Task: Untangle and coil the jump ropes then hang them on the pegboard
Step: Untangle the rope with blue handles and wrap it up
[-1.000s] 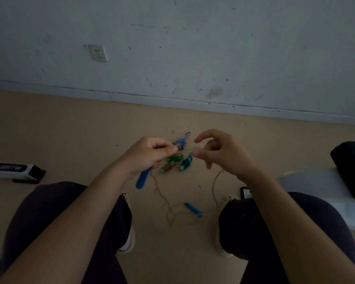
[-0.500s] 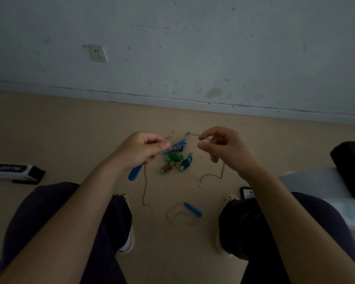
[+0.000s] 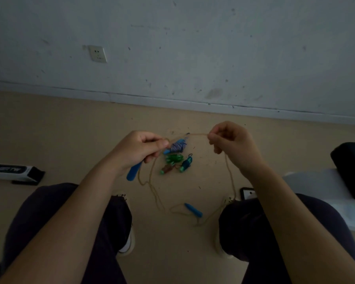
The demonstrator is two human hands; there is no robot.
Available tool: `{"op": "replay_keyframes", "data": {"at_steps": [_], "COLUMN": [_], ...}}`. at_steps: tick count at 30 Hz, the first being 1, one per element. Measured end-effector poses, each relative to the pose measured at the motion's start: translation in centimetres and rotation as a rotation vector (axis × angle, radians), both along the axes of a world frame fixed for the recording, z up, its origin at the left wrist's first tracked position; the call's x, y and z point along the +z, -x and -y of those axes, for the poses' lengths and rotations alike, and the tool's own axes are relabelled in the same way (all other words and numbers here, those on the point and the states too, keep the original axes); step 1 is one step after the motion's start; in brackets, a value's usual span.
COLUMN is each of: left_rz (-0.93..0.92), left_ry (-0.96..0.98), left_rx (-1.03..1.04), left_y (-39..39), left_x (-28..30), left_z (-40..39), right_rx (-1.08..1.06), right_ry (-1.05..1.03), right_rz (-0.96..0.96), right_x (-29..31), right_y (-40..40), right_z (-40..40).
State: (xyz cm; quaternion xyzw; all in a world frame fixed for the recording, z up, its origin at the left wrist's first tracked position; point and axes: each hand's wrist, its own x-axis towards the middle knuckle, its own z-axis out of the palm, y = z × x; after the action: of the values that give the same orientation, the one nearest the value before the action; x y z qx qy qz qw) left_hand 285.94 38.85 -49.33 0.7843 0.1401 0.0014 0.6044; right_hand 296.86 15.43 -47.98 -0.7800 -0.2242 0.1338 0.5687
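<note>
Between the two raised hands a tan rope (image 3: 197,135) is stretched in a short, nearly level span above the floor. By the left hand (image 3: 139,150) one end of this span is pinched between thumb and curled fingers, and a blue handle (image 3: 134,172) is gripped in the same fist, its lower end pointing down and to the left. By the right hand (image 3: 230,142) the other end of the span is pinched at the fingertips, the remaining fingers being curled in. From the right hand the rope is seen to hang down towards the right knee, then to run along the floor to a second blue handle (image 3: 194,210), which lies flat between the feet with a small loop of rope beside it. Another length is hung from the left hand and trails in loose bends to the same spot.

Beyond the hands, on the beige floor (image 3: 70,128), a small heap of other ropes is laid: a blue-and-white bundle (image 3: 178,146), a green bundle (image 3: 173,158) just below it, and a teal bundle (image 3: 186,163) to the right, all close together. Whether these are touching one another cannot be told.

Dark trousers (image 3: 49,222) cover both knees at the bottom edge. A black-and-white box (image 3: 12,171) lies on the floor at the left, and a wall socket (image 3: 97,53) is set in the grey wall behind.
</note>
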Motion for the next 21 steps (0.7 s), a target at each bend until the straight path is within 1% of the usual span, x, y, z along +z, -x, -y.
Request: {"op": "replay_keyframes", "data": {"at_steps": [4, 6, 8, 11, 14, 15, 17, 21], "left_rz": [-0.017, -0.023, -0.033, -0.03, -0.021, -0.019, -0.022, -0.033], "left_ry": [0.048, 0.066, 0.063, 0.064, 0.052, 0.046, 0.041, 0.052], "left_rx": [-0.082, -0.142, -0.178, -0.136, -0.038, -0.017, -0.019, -0.126], "left_y": [-0.2, -0.3, -0.3, -0.1, 0.0, 0.1, 0.1, -0.2], "left_x": [-0.2, -0.1, 0.1, 0.6, 0.7, 0.6, 0.4, 0.0], "left_z": [1.7, 2.7, 3.0, 2.0, 0.3, 0.0, 0.1, 2.1], "right_rx": [0.149, 0.215, 0.233, 0.131, -0.08, -0.106, -0.053, 0.17], "right_ry": [-0.018, 0.01, 0.039, 0.05, -0.03, -0.055, -0.069, -0.003], "right_rz": [-0.093, -0.1, -0.092, -0.009, 0.033, 0.021, -0.02, -0.069], "right_x": [-0.1, -0.6, -0.8, -0.4, 0.2, 0.3, 0.6, -0.1], "right_y": [1.7, 2.7, 3.0, 2.1, 0.3, -0.1, -0.3, 1.7], "right_z": [-1.4, -2.3, -2.7, -2.1, -0.6, -0.1, 0.2, -1.5]}}
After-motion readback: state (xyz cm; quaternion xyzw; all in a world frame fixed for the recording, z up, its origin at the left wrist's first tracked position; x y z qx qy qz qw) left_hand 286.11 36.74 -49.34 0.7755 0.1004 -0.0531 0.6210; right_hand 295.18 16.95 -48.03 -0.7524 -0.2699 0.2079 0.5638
